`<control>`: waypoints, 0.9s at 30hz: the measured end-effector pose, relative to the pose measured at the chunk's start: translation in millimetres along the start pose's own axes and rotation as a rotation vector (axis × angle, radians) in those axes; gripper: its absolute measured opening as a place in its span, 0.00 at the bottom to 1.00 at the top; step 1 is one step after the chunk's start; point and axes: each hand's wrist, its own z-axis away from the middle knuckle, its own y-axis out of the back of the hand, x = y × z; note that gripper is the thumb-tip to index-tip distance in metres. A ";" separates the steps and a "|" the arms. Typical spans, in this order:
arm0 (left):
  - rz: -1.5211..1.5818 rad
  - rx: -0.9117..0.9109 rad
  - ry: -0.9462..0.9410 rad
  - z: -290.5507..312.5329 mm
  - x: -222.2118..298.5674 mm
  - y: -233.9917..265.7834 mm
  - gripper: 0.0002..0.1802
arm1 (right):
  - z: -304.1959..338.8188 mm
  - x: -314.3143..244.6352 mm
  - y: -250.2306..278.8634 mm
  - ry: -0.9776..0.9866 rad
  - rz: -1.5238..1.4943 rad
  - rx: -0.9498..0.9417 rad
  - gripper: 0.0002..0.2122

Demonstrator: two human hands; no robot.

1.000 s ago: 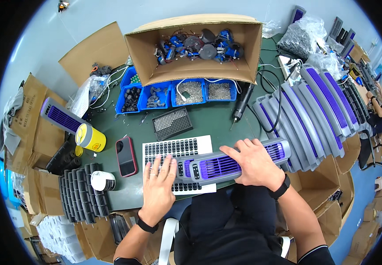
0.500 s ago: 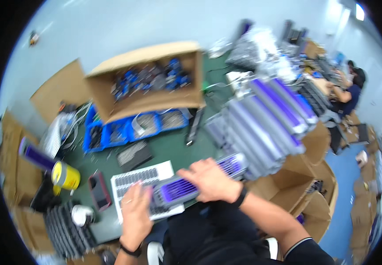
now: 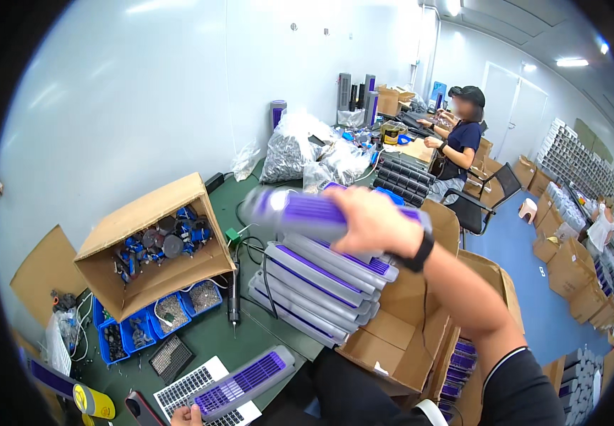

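My right hand is closed around a long grey housing with a purple face, blurred by motion, above a stack of similar grey-and-purple housings. At the lower edge, the fingertips of my left hand grip the near end of a purple-grilled grey housing; the rest of that hand is cut off. This housing lies partly over a white sheet with rows of dark oblongs.
A cardboard box of blue-and-dark parts sits behind blue bins. Near the stack lie an electric screwdriver and a black cable. Open cartons stand at right. A person works at the far table.
The view has swung right and up. My right hand has left the housing on the sheet and now holds another one above the stack. My left hand sits at the lower edge.
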 end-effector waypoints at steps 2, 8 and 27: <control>0.096 -0.038 -0.020 -7.7 -2.3 -12.4 0.22 | -13.4 57.9 7.7 -0.244 0.118 -0.132 0.41; 0.336 -0.070 0.091 -5.5 -2.1 -17.4 0.23 | -34.1 152.9 -57.0 -0.443 0.187 -0.314 0.41; 0.824 -0.019 0.242 10.0 21.0 -19.6 0.16 | -40.3 118.4 -82.7 -0.253 0.261 0.012 0.55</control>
